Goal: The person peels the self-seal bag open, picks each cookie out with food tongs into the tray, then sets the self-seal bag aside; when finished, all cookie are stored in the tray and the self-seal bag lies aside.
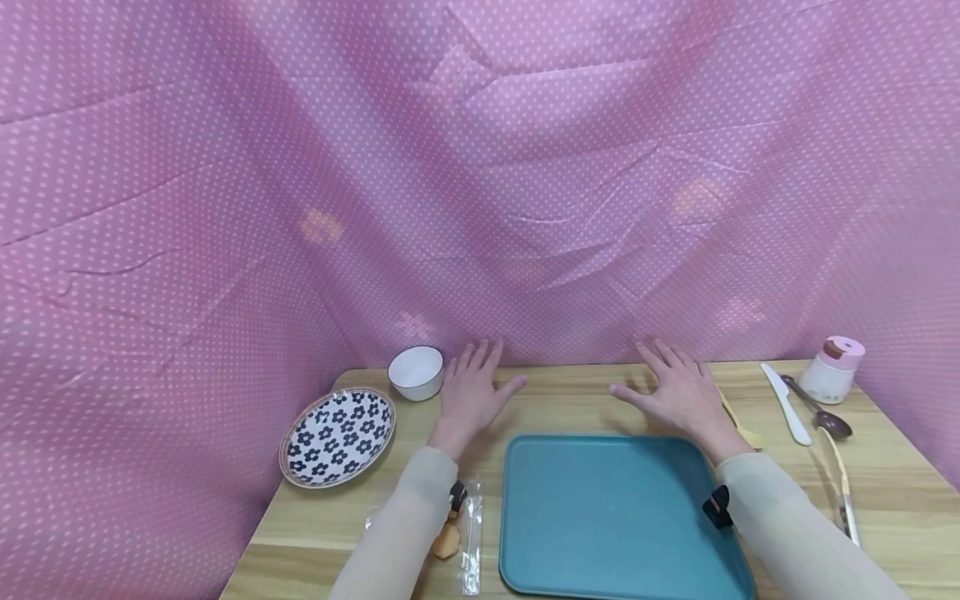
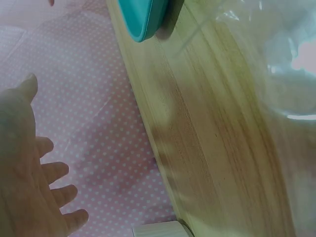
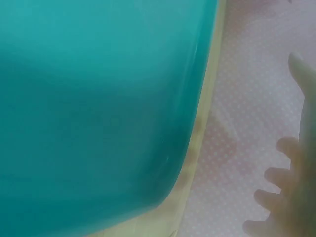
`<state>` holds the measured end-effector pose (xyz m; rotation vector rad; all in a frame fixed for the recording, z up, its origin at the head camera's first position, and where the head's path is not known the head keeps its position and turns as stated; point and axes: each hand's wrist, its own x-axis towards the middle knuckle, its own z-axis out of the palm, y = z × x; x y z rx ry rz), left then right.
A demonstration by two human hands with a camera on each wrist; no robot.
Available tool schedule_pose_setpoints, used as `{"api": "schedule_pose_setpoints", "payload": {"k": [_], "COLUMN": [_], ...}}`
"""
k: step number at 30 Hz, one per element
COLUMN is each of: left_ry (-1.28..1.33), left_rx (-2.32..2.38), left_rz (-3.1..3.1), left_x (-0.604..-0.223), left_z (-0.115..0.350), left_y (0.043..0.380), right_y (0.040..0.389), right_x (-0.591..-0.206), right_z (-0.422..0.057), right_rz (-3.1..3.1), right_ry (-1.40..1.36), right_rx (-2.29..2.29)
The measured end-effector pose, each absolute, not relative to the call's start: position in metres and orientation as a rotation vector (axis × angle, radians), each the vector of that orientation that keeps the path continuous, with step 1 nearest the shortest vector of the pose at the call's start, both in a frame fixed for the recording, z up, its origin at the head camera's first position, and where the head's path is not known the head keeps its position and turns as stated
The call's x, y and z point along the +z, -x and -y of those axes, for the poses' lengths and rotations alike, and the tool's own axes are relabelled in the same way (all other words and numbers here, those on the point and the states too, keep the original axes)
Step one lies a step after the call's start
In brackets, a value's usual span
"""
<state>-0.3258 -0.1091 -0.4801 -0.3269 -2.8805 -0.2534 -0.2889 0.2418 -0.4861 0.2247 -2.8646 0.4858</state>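
Note:
My left hand (image 1: 474, 396) is held out with its fingers spread and holds nothing. Just beside its fingers stands a white bowl (image 1: 416, 372). To the right, my right hand (image 1: 678, 392) is likewise spread and bare, beyond the far right part of a teal tray (image 1: 607, 517). A yellow spoon (image 1: 748, 437) lies close to the right wrist, partly hidden by it. In the left wrist view the thumb and fingers (image 2: 64, 196) stand apart from one another. The right wrist view shows the tray beside the right hand (image 3: 291, 182).
An oval plate with dark flowers (image 1: 341, 437) lies at the left. Under the left forearm is a clear plastic bag (image 1: 471, 542) with a tan piece (image 1: 447, 542). Right side: white knife (image 1: 787, 406), dark spoon (image 1: 832, 424), slim light-coloured utensil (image 1: 842, 475), pink-lidded jar (image 1: 828, 375). Pink dotted cloth (image 1: 525, 208) surrounds the table.

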Motion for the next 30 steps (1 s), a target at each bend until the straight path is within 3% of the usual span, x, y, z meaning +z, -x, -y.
{"api": "schedule_pose_setpoints", "payload": {"k": [22, 30], "left_ry": [0.509, 0.492], "left_rx": [-0.254, -0.327], "left_rz": [2.896, 2.953], "left_x": [-0.478, -0.473], "left_z": [0.113, 0.131], "left_y": [0.318, 0.296], "right_y": [0.287, 0.271], "right_x": [-0.485, -0.481], "right_z": [-0.233, -0.192], "right_rz": [2.885, 2.893], "right_ry": [-0.334, -0.377], "right_rx": [0.462, 0.429]}}
